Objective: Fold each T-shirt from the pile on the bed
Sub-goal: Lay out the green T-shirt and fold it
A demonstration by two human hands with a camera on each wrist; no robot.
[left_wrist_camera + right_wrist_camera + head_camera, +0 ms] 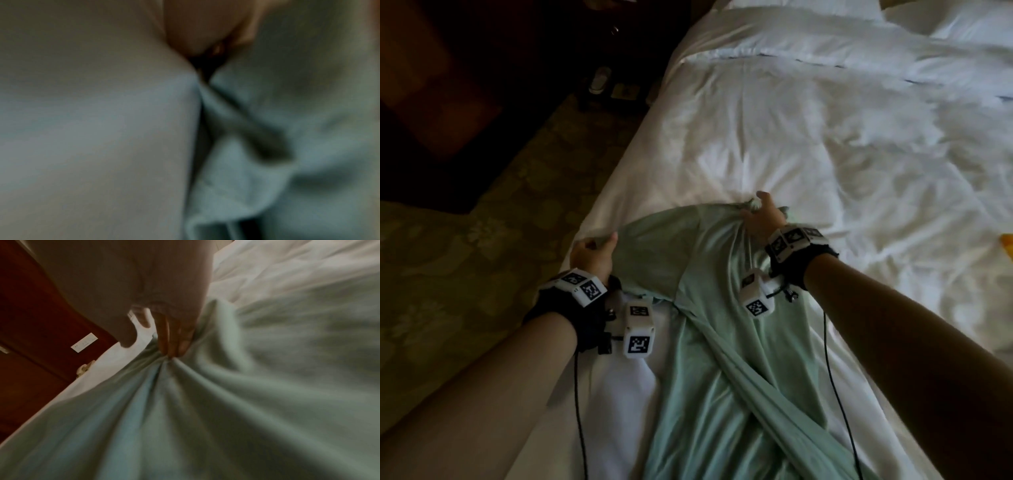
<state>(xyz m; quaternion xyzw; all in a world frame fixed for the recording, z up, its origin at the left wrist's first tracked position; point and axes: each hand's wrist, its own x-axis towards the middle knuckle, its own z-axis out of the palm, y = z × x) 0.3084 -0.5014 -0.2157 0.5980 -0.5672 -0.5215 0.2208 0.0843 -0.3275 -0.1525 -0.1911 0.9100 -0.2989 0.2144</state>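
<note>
A pale green T-shirt (pixel 726 342) lies lengthwise on the white bed (pixel 808 130), its far end toward the pillows and its near end running out of the bottom of the head view. The left hand (pixel 594 255) pinches the far left corner of the cloth, near the bed's edge, and the right hand (pixel 763 216) has its fingers (pixel 174 337) curled into a bunched gather of fabric at the far right; the 2 hands are well apart, each clamped on the shirt, with the cloth drawn between them. The left wrist view is too blurred to add more than a fingertip against green cloth. My judgement is that the shirt is being spread flat before any fold is made, and several things could spoil that. A long twisted band of fabric crosses the body of the shirt diagonally, and if it is not shaken out it would be trapped inside the fold as a lump. The right hand's grip gathers the cloth into radiating creases, so letting go without smoothing would leave that shoulder puckered. The left corner sits close to the bed's edge, so a pull toward that side could drag the shirt over it to the carpet (pixel 482 240). The wrist cables (pixel 578 411) trail across the sheet and could snag the cloth. Counted: 1 green T-shirt in view, 2 hands, 1 bed, 2 cables, and 1 yellow scrap (pixel 1007 245) at the right edge, perhaps part of the pile, though I cannot tell.
</note>
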